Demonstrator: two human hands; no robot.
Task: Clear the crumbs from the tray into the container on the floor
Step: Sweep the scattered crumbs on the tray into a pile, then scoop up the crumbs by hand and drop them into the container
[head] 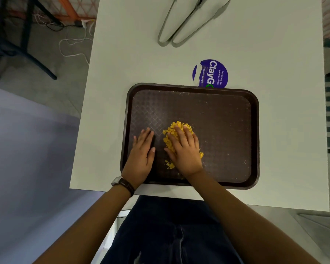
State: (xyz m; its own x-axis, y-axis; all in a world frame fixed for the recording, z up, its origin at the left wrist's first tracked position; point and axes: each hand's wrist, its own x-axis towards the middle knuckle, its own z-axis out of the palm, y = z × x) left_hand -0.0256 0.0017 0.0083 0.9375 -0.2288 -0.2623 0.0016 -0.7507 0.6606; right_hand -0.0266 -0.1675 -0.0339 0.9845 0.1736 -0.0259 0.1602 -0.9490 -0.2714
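A dark brown tray (225,115) lies on the white table (133,54) near its front edge. A heap of yellow crumbs (176,126) sits left of the tray's middle. My right hand (185,149) lies flat on top of the heap, fingers straight, covering most of it. My left hand (142,151) rests flat on the tray's left part, fingers together, a little apart from the crumbs. Fine pale specks dot the rest of the tray. The container on the floor is mostly hidden; a pale edge (120,216) shows under the table beside my leg.
Two metal tongs (189,21) lie at the far side of the table. A round purple sticker (211,73) sits just behind the tray. Cables and a table leg are on the floor at left; a chair stands at right.
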